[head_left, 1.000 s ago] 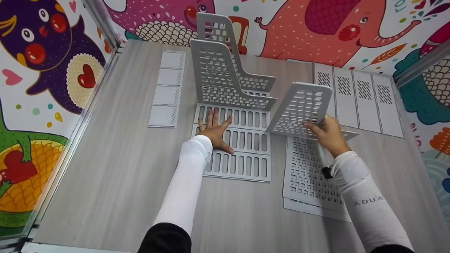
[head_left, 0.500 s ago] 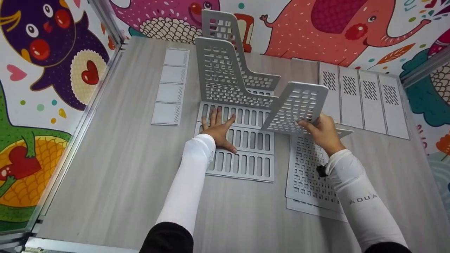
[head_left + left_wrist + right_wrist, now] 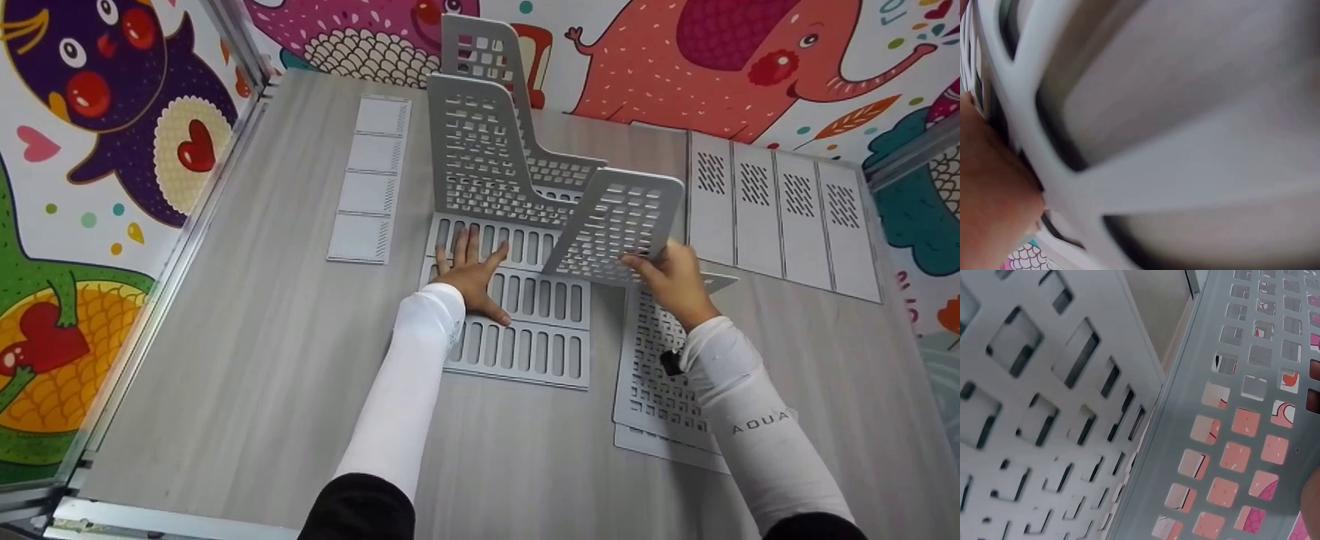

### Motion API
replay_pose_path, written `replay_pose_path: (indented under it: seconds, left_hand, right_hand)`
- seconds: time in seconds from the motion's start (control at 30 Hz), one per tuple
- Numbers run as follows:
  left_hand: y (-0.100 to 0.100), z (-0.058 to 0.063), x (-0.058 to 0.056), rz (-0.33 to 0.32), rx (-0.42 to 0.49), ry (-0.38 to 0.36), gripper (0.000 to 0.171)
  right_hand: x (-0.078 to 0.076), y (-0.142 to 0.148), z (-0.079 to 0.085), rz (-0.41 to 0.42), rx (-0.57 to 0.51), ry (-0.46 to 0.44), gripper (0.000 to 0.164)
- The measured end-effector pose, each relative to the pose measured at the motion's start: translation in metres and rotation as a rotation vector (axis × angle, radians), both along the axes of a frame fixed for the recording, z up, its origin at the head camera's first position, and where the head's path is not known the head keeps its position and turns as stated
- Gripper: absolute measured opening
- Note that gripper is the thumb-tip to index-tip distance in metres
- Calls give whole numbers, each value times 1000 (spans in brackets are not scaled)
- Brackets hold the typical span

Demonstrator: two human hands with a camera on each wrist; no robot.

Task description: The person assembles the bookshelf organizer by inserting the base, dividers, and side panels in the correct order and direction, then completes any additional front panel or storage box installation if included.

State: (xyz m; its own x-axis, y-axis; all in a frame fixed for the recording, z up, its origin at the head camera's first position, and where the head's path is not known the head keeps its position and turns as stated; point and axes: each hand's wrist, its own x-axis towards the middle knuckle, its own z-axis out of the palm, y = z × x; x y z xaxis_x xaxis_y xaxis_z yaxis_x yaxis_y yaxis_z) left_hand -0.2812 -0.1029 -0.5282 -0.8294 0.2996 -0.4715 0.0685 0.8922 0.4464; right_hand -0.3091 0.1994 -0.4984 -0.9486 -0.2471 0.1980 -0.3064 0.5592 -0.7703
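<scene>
My left hand (image 3: 472, 277) lies with fingers spread on a grey slotted base panel (image 3: 525, 352). That panel's slots fill the left wrist view beside the hand (image 3: 994, 185). My right hand (image 3: 671, 281) pinches a grey perforated L-shaped side panel (image 3: 615, 202), thumb on its near face. The held panel stands tilted, and its left corner overlaps the base panel's right side in the head view. Two similar panels rise upright from the rear of the base, a nearer one (image 3: 480, 142) and a farther one (image 3: 480, 49).
Flat perforated panels (image 3: 626, 397) lie stacked under my right forearm. A narrow white four-section strip (image 3: 364, 191) lies left of the base. At the back right is a sheet of vented rectangular panels (image 3: 757, 225). Printed walls and a metal rail (image 3: 172, 262) border the table.
My right hand has carried the held panel leftward, so it now overlaps the base and the nearer upright panel in view. My left hand stays on the base. The head view has shifted slightly.
</scene>
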Motion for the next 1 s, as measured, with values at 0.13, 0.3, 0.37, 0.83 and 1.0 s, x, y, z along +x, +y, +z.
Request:
replay_pose_path:
  seconds: [0.13,0.3,0.37,0.83,1.0]
  left_hand:
    - [0,-1,-1,-2,1,-6,124]
    - [1,-3,-3,1,5,-23,125]
    - [1,-3,-3,3,5,-26,125]
    - [0,-3,-2,7,8,-15,125]
    - [0,-1,-1,2,3,-4,124]
  right_hand:
    - [1,-7,-2,13,0,1,31]
    - [2,-17,-4,35,-7,35,31]
    - [2,-20,-3,25,-13,40,29]
    - [0,-41,-2,17,-47,-41,30]
    - [0,-43,-3,1,-19,-3,29]
